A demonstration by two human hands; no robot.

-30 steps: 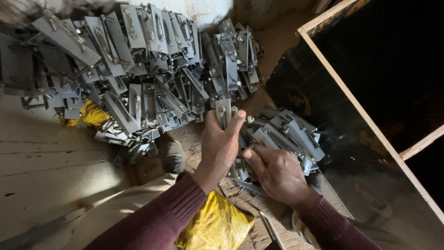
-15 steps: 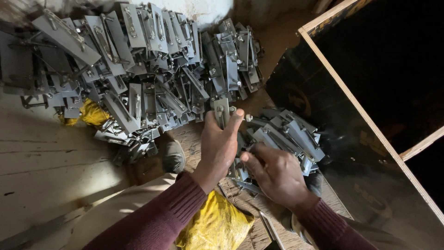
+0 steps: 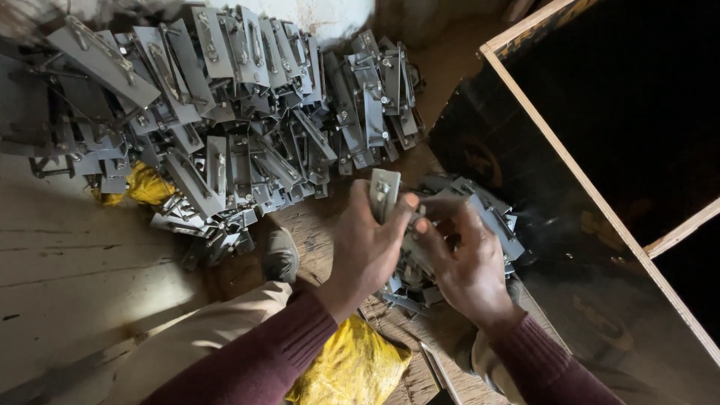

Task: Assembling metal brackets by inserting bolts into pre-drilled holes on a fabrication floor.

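Observation:
My left hand (image 3: 369,247) grips a small grey metal bracket (image 3: 384,191) upright, just above the floor. My right hand (image 3: 463,259) meets it from the right, fingertips pinching a small part at the bracket's side; what the fingers hold is too small to tell. Under both hands lies a small heap of similar grey metal pieces (image 3: 480,214). Both arms wear dark red sleeves.
A large pile of grey metal brackets (image 3: 225,112) fills the upper left. A yellow bag (image 3: 352,367) lies by my knee, another yellow scrap (image 3: 146,184) under the pile. A dark panel with a wooden frame (image 3: 592,195) stands at right. My shoe (image 3: 281,255) rests on the floor.
My right hand's fingers have shifted up to the bracket's side. The left hand keeps hold of the bracket in nearly the same spot.

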